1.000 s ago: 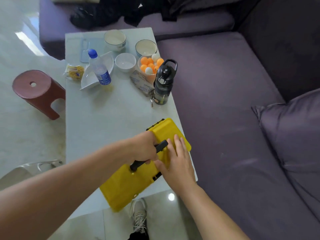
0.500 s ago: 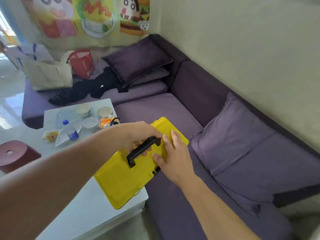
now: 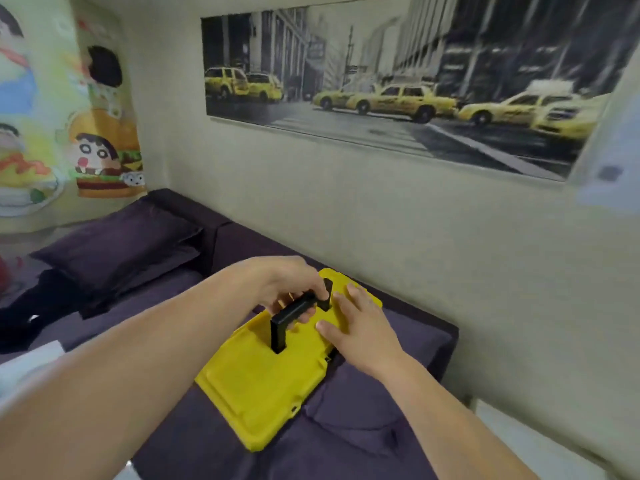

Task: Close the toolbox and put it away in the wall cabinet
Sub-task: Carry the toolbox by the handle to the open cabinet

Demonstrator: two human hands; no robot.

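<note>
The yellow toolbox [image 3: 266, 386] is closed, its lid facing me, and is carried in the air over the purple sofa. My left hand [image 3: 287, 285] is wrapped around its black handle [image 3: 294, 311], which stands up from the lid. My right hand [image 3: 360, 323] lies flat on the lid's right side with fingers spread, steadying it. No wall cabinet is in view.
A purple corner sofa [image 3: 381, 427] with cushions [image 3: 114, 244] runs below and to the left. A beige wall with a large taxi picture [image 3: 398, 81] stands straight ahead. A cartoon hanging [image 3: 69, 116] covers the left wall. Dark clothes [image 3: 27, 313] lie on the sofa at left.
The toolbox has been lifted off the table and carried right, over the sofa. My view has swung up and right toward the wall. Both hands keep their hold.
</note>
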